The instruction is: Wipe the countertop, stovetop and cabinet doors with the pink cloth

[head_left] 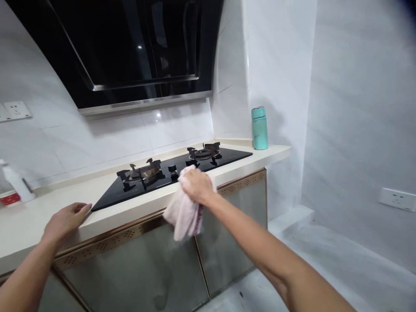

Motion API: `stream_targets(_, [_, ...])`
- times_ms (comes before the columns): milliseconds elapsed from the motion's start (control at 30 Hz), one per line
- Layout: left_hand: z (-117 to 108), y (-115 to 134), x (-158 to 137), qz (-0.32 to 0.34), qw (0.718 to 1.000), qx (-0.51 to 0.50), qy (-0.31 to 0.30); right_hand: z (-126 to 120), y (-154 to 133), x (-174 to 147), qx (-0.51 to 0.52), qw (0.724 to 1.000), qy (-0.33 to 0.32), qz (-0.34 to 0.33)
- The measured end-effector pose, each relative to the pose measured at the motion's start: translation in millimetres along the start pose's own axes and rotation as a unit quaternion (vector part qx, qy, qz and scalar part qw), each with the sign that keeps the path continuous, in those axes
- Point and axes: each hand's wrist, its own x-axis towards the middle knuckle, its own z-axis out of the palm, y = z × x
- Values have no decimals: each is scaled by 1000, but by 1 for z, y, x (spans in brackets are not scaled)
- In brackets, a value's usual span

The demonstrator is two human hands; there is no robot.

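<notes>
My right hand (196,185) is closed on a pale pink cloth (182,212) at the front edge of the black gas hob (177,172). Part of the cloth hangs down over the counter edge, in front of the cabinet doors. My left hand (67,220) rests on the cream countertop (61,193) beside the hob's near left corner, fingers stretched out and holding nothing. Two burners with black pan supports, the left burner (144,174) and the right burner (204,154), sit on the hob.
A black range hood (130,47) hangs low over the hob. A teal flask (259,130) stands at the counter's right end. Far left are a white bottle (18,183) and a red-and-white item (9,199). Cabinet doors (136,268) lie below the counter.
</notes>
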Motion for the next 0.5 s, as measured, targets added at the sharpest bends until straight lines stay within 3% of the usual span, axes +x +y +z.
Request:
stream_targets(167, [8, -6, 11, 16, 1000, -4, -18, -56, 152, -14, -80, 980, -19, 182])
stream_targets(267, [8, -7, 11, 4, 1000, 5, -10, -80, 203, -19, -104, 962, -30, 249])
stream_targets(367, [5, -4, 9, -21, 1000, 7, 9, -86, 208, -17, -109, 960, -26, 256])
stream_targets(500, [3, 1, 9, -24, 1000, -2, 14, -73, 157, -9, -93, 971, -26, 218])
